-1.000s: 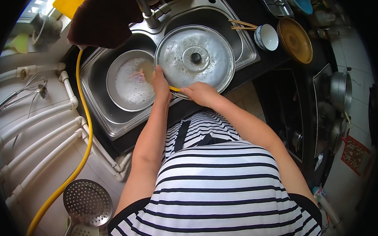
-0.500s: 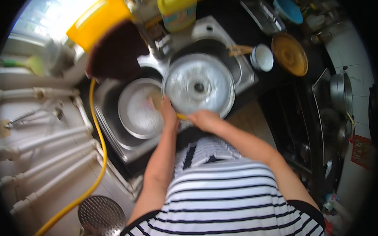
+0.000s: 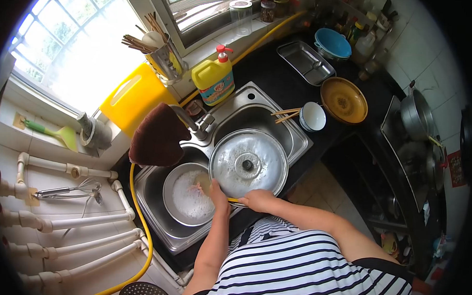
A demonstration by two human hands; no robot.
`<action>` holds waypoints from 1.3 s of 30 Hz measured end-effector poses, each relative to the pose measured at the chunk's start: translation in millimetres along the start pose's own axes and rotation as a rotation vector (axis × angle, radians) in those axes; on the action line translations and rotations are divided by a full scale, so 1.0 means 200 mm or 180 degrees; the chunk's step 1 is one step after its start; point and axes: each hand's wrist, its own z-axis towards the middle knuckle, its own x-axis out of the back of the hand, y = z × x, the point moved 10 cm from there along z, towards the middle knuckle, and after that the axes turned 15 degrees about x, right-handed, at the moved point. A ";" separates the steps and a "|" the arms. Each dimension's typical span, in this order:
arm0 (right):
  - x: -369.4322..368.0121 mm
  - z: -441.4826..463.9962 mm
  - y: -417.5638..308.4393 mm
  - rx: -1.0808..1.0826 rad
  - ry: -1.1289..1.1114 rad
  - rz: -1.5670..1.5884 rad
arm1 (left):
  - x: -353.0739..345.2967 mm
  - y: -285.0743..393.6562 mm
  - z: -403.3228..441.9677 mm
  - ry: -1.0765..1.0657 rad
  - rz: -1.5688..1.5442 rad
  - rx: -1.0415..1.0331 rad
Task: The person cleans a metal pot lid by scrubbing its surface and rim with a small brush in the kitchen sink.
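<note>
My left hand [image 3: 218, 196] is closed beside the near left edge of a round metal pot lid [image 3: 265, 162]. A tan piece [image 3: 201, 181] shows by its fingers, its kind unclear. A thin yellow stick [image 3: 232, 199] spans the gap between my hands, its left end hidden behind my left hand. My right hand [image 3: 258, 201] is closed around its other end, at the lid's near rim. The lid lies knob up over the sink divider and right bowl. A round metal basin [image 3: 170, 209] of foamy water sits in the left bowl, with something pinkish in the foam.
A brown cloth [image 3: 160, 134] hangs over the faucet [image 3: 201, 125]. Behind the sink stand a yellow detergent bottle [image 3: 213, 80] and yellow cutting board [image 3: 138, 99]. At right are chopsticks [image 3: 287, 114], a white bowl [image 3: 312, 117], a brown plate [image 3: 343, 99] and a metal tray [image 3: 308, 61].
The whole view has shifted, with the sink lower in it and more of the window in sight. Both hands keep their places by the lid's near edge.
</note>
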 end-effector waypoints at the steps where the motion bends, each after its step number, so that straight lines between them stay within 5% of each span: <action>1: 0.00 0.01 -0.01 0.0056 -0.0005 0.0070 | 0.00 -0.01 0.01 -0.0068 -0.0034 -0.0016; 7: 0.22 -0.34 0.10 -0.0436 -0.1158 0.0103 | -0.01 -0.02 0.02 -0.0180 -0.0106 -0.0003; 11: 0.02 -0.18 0.11 -0.0318 -0.1026 0.0075 | -0.01 -0.02 0.00 -0.0150 -0.0178 0.0021; 14: -0.02 0.00 0.00 0.0072 -0.0147 -0.0005 | 0.00 0.00 -0.04 -0.0115 -0.0167 0.0114; 20: 0.13 -0.21 0.06 -0.0212 -0.0736 -0.0107 | 0.05 -0.04 0.00 -0.0011 -0.0074 0.0051; 29: 0.05 -0.04 -0.07 -0.0020 0.0024 -0.0013 | 0.04 -0.04 0.01 -0.0070 -0.0125 0.0041; 39: 0.22 -0.34 0.10 -0.0428 -0.0514 -0.0269 | -0.02 0.06 -0.10 0.0148 0.0097 -0.0048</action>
